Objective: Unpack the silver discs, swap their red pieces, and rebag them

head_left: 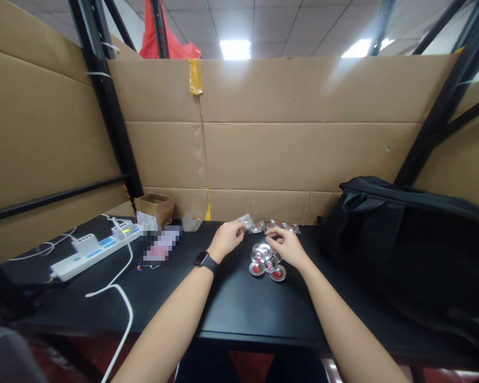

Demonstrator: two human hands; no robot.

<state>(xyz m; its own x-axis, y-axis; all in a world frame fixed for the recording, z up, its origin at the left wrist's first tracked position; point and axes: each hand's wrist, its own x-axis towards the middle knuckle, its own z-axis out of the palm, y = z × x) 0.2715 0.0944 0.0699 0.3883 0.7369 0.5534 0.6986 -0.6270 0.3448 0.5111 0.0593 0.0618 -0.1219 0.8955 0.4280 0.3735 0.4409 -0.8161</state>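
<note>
On the black table, a pile of small shiny silver discs with red centres lies between my forearms. My left hand, with a dark watch on its wrist, is closed at the fingertips on a small clear plastic packet. Just behind the pile, my right hand is curled with thumb and fingers nearly together; anything between them is too small to make out. Several more clear packets holding similar silver-and-red pieces lie at the back, against the cardboard wall.
A white power strip with plugs and a loose white cable runs along the left. Near it are a small open cardboard box, a blurred-out flat item and a translucent bag. A large black bag fills the right side.
</note>
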